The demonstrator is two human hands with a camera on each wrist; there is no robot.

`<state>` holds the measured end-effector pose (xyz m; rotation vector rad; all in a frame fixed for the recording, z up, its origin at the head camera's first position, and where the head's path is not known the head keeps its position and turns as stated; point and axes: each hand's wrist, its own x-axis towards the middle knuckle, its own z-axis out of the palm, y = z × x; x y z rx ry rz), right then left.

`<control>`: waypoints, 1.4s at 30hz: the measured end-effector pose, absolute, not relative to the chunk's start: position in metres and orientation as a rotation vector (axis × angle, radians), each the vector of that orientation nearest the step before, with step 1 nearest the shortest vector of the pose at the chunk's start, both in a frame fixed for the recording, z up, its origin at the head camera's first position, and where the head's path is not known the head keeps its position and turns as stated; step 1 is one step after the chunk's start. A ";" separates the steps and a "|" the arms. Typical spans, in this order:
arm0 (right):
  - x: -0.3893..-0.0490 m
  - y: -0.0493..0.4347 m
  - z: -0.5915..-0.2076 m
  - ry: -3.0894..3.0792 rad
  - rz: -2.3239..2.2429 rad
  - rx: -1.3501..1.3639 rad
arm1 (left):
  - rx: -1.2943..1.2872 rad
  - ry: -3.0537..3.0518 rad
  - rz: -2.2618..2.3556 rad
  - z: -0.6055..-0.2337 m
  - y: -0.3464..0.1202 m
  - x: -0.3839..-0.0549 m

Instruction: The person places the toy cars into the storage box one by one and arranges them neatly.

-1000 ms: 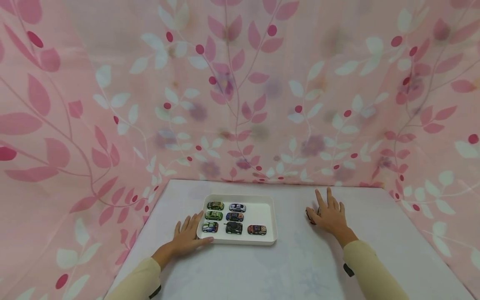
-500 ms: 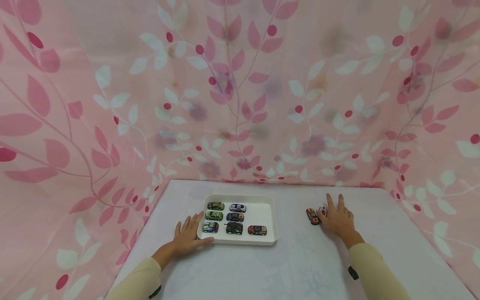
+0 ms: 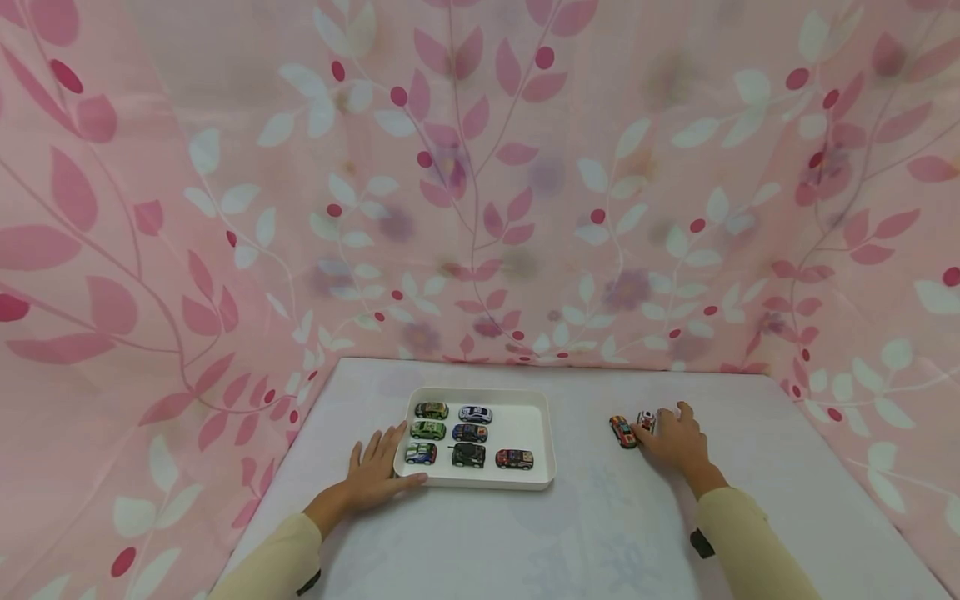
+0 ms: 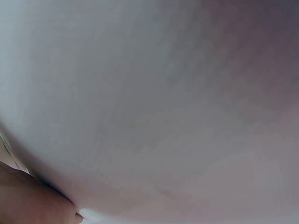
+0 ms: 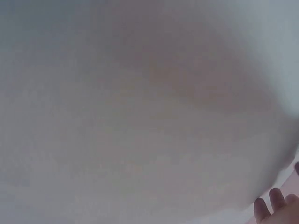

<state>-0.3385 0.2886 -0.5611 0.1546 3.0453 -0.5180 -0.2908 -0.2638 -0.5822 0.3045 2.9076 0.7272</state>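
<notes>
In the head view, my left hand lies with straight fingers against the left edge of a white tray, the thumb along its front rim. In the left wrist view, part of that hand shows at the lower left. My right hand is at a white-and-red toy car, with the thumb on its near left side and curled fingers on its right; it pinches the car. Just left of the thumb lies an orange toy car. The right wrist view catches only fingertips.
Several toy cars stand in the tray in rough columns, among them a black car, a green car and a red-and-black car. A pale cloth covers the table. Pink floral curtain encloses the back and sides.
My right hand has shifted right from the orange toy car to the white-and-red one, uncovering both cars. Its fingers, spread before, are now curled. The left hand and tray stay put.
</notes>
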 end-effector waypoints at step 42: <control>-0.352 0.292 -0.560 3.063 -0.817 -0.019 | 0.324 2.909 0.744 -0.574 -0.261 -0.289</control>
